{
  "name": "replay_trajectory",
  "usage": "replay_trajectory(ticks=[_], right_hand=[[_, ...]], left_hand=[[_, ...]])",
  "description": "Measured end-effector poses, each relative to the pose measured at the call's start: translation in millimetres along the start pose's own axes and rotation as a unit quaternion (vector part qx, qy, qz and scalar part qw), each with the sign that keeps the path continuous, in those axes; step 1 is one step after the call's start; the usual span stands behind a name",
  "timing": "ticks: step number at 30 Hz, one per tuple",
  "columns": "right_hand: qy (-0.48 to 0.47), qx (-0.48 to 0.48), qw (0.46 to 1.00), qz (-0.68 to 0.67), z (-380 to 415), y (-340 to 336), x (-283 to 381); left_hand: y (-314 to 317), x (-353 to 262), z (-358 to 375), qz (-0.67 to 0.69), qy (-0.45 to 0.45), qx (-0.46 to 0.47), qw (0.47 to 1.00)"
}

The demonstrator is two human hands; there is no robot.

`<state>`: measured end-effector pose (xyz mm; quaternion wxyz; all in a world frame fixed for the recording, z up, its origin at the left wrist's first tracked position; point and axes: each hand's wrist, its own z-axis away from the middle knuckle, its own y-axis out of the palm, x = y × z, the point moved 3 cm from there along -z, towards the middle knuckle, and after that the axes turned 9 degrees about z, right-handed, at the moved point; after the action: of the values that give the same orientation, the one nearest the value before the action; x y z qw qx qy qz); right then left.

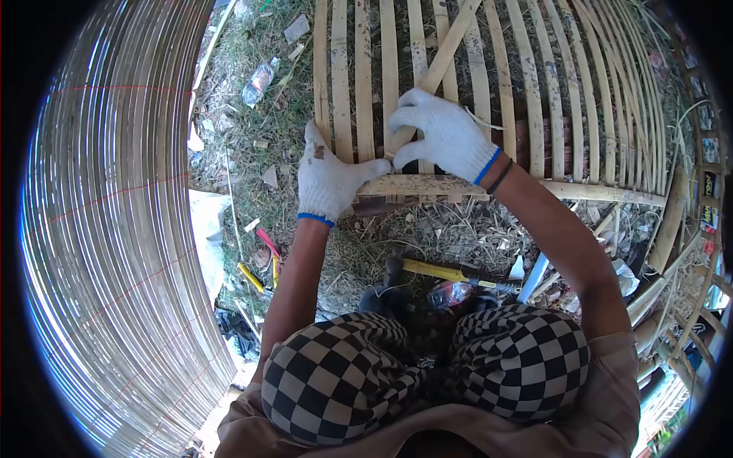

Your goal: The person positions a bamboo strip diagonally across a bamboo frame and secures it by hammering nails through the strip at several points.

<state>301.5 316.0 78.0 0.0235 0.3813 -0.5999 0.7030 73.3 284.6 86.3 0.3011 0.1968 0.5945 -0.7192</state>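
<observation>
Both my hands wear white knitted gloves with blue cuffs. A panel of parallel bamboo slats (340,84) lies before me, joined along its near edge by a bamboo crossbar (427,185). My left hand (328,182) rests at the panel's near left corner, index finger pointing forward and thumb stretched right across the slat ends. Its other fingers are mostly hidden. My right hand (443,133) curls its fingers and thumb round a loose bamboo strip (450,49), which lies diagonally over the slats. The strip's lower end is between my two hands, close to the left thumb.
A tall screen of thin slats with red thread (114,153) stands at left. On the littered grass lie a plastic bottle (260,82), a red-handled tool (267,241), a yellow-handled tool (431,269) and a clear plastic sheet (208,229). Bamboo pieces (668,221) are at right.
</observation>
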Motion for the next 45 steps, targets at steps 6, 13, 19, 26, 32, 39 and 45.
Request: replay_trajectory(ticks=[6, 13, 19, 26, 32, 39, 45], right_hand=[[-0.011, -0.268, 0.962, 0.050, 59.4, -11.9, 49.3], [0.115, 0.086, 0.989, 0.043, 221.6, 97.7, 80.8], [0.146, 0.111, 0.980, 0.072, 230.8, 119.7, 74.3], [0.189, 0.057, 0.975, -0.106, 222.3, 10.4, 102.4], [0.272, 0.006, 0.847, -0.457, 202.3, 24.4, 108.0], [0.277, -0.106, 0.687, -0.664, 185.2, 49.8, 124.2], [0.244, -0.206, 0.556, -0.767, 177.3, 92.1, 114.3]], left_hand=[[-3.0, 3.4, 4.9, 0.071, 0.038, -0.007, 0.997], [-9.2, 1.3, 4.6, 0.053, 0.002, 0.017, 0.998], [-8.7, -15.6, -8.6, -0.001, 0.050, -0.038, 0.998], [0.1, -18.2, -33.9, -0.015, 0.043, 0.036, 0.998], [1.4, -16.5, -30.7, 0.002, 0.058, -0.004, 0.998], [0.4, -21.4, -31.2, -0.022, 0.048, 0.004, 0.999], [-0.5, -22.2, -30.2, -0.033, 0.050, 0.009, 0.998]])
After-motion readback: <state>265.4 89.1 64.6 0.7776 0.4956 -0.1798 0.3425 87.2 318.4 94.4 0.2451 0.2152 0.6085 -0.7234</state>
